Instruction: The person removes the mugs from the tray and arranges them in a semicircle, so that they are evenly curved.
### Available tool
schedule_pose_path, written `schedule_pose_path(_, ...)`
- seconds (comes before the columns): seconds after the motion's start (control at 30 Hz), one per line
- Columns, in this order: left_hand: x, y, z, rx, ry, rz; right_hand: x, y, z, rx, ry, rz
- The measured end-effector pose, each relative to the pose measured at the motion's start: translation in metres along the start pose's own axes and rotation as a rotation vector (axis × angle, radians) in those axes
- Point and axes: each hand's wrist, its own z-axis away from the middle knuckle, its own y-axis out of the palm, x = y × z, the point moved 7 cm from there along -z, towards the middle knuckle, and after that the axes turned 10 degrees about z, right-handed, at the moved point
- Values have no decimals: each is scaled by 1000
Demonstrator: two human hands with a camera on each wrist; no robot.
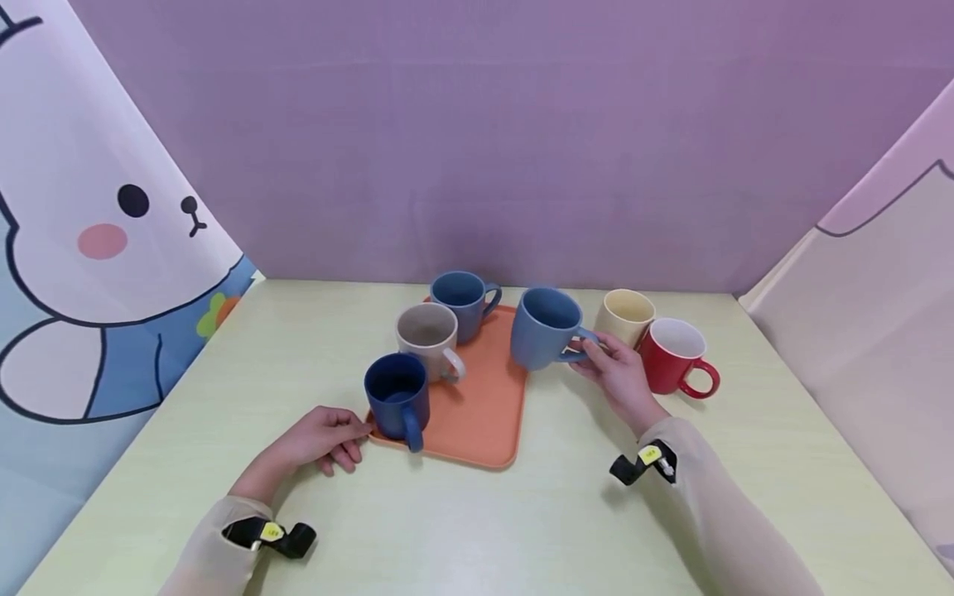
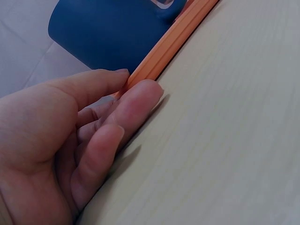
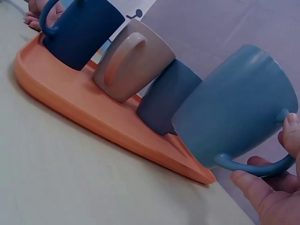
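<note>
My right hand (image 1: 617, 374) grips the handle of a light blue mug (image 1: 542, 331), which is raised at the right edge of an orange tray (image 1: 477, 422). In the right wrist view this mug (image 3: 236, 105) tilts in the picture, its handle between thumb and fingers. My left hand (image 1: 320, 439) pinches the tray's near left corner; the left wrist view shows thumb and fingertips at the orange rim (image 2: 154, 56). Along the tray's left side stand a dark blue mug (image 1: 395, 397), a pale greyish-pink mug (image 1: 425, 339) and, at the back, a medium blue mug (image 1: 458, 302).
A cream mug (image 1: 622, 314) and a red mug with a white inside (image 1: 667, 364) stand on the pale wooden table (image 1: 462, 530), just right of my right hand. A purple backdrop (image 1: 477, 149) rises behind the table, with printed cloths (image 1: 97, 314) at the sides.
</note>
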Motion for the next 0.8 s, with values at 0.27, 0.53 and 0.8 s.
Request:
schedule_pose_path(0.27, 1, 0, 1, -1, -8, 0, -1, -16, 19, 25, 7, 31)
schedule_pose_path(0.53, 4, -2, -1, -7, -18, 0, -1, -31, 36, 39, 1, 55)
schedule_pose_path(0.8, 4, -2, -2, -3, -12, 4, 3, -47, 49, 25, -25, 53)
